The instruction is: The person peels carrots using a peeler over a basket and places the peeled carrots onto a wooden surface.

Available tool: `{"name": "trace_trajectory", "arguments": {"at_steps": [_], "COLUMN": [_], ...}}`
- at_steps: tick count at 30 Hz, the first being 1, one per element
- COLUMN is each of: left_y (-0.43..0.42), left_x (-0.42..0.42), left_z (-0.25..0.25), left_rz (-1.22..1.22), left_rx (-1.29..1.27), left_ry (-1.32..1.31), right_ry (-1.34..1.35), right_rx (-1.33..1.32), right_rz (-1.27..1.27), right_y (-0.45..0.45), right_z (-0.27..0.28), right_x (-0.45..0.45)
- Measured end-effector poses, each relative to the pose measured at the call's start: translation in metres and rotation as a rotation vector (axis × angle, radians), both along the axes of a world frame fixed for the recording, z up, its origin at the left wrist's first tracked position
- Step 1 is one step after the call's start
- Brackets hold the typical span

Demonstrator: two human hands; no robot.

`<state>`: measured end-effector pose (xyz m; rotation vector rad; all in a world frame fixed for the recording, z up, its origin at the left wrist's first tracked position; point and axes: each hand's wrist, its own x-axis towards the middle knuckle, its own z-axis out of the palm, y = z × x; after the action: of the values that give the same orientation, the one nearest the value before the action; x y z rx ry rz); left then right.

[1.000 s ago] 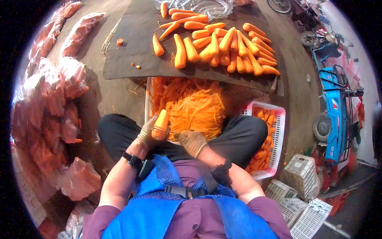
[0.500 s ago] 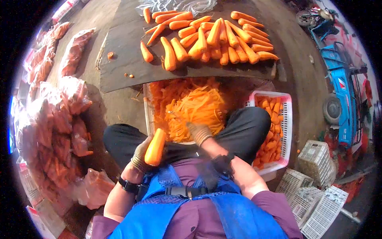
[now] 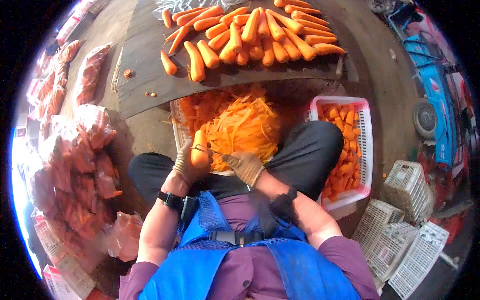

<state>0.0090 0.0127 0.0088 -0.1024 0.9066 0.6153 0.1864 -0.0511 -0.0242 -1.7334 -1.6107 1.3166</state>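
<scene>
My left hand (image 3: 186,161), in a work glove, is wrapped round a peeled-looking carrot (image 3: 200,145) held upright above my lap. My right hand (image 3: 246,168), also gloved, is closed on a thin peeler (image 3: 216,152), mostly hidden by the fingers. Its head lies against the carrot's side. Just beyond both hands, a basket (image 3: 176,117) holds a heap of long orange carrot peelings (image 3: 240,122). Many whole carrots (image 3: 262,32) lie on the dark board (image 3: 150,92) past the basket.
To my right stands a pink-rimmed white basket (image 3: 367,145) of cut carrot pieces (image 3: 342,150). Bags of carrots (image 3: 75,170) are piled at left. White crates (image 3: 407,187) and a blue vehicle (image 3: 435,95) are at far right. A carrot stub (image 3: 127,74) lies on the board's left edge.
My left hand has brought the carrot forward and up, turning it more upright. My right hand has drawn back left towards it, and the peeler now meets the carrot. The view has shifted slightly.
</scene>
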Motion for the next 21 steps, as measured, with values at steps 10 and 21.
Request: {"name": "trace_trajectory", "arguments": {"at_steps": [10,21], "left_y": [0.004,-0.04], "left_x": [0.005,-0.006], "left_z": [-0.014,0.067], "left_rz": [-0.094,-0.147], "left_rx": [0.01,0.013], "left_ry": [0.163,0.25], "right_ry": [-0.08,-0.094], "right_rx": [0.107,-0.045], "right_rz": [0.086,-0.107], "right_y": [0.0,0.01], "right_z": [0.011,-0.019], "right_x": [0.001,0.0]}}
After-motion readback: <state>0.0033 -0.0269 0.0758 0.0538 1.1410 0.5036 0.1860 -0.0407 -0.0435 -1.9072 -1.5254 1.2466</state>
